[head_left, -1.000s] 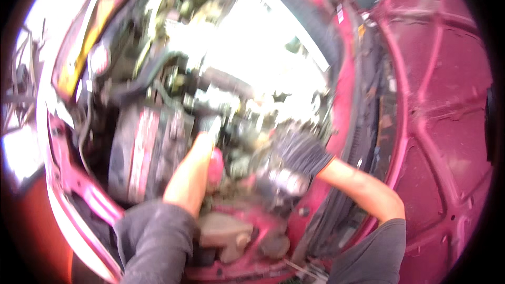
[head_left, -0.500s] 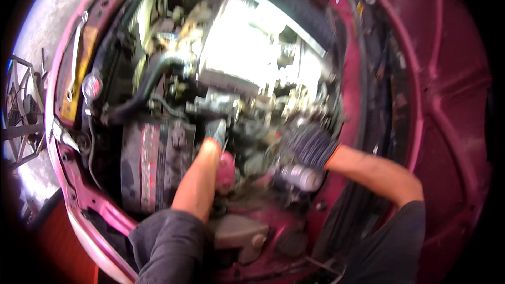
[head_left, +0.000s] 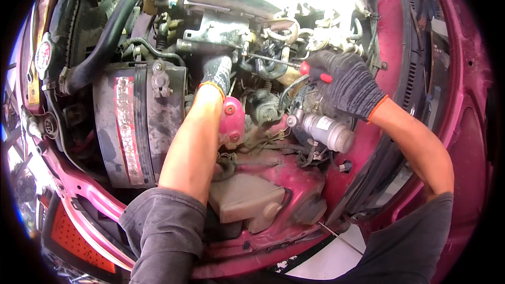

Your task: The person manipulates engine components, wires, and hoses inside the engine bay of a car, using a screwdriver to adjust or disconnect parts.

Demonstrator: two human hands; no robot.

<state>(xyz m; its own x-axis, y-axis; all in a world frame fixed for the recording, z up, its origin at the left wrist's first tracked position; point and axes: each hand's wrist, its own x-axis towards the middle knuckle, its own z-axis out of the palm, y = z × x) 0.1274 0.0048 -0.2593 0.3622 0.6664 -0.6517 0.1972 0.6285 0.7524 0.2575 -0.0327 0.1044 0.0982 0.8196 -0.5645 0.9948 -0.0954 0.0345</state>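
Both my hands wear dark knit gloves with orange cuffs and work inside a car's engine bay. My right hand (head_left: 347,81) is closed around the red handle of a screwdriver (head_left: 305,68). Its thin shaft points left, and the tip end lies by the fittings beside a grey metal housing (head_left: 215,29). Reaching down just below that housing is my left hand (head_left: 216,69); its fingers are hidden among the parts, so whatever they touch cannot be made out. Rubber hoses (head_left: 268,66) run between the two hands.
Left of my left forearm stands the strapped battery (head_left: 118,126). A thick black radiator hose (head_left: 113,37) curves above it. A clear-bodied cylinder (head_left: 329,131) sits below my right hand, and a beige reservoir (head_left: 244,197) is nearer me. Strong glare covers the engine's top.
The view has shifted, so the engine parts sit higher and the picture is sharper. My right hand has lifted relative to the clear cylinder, and the screwdriver in it now shows. My left hand stays by the housing.
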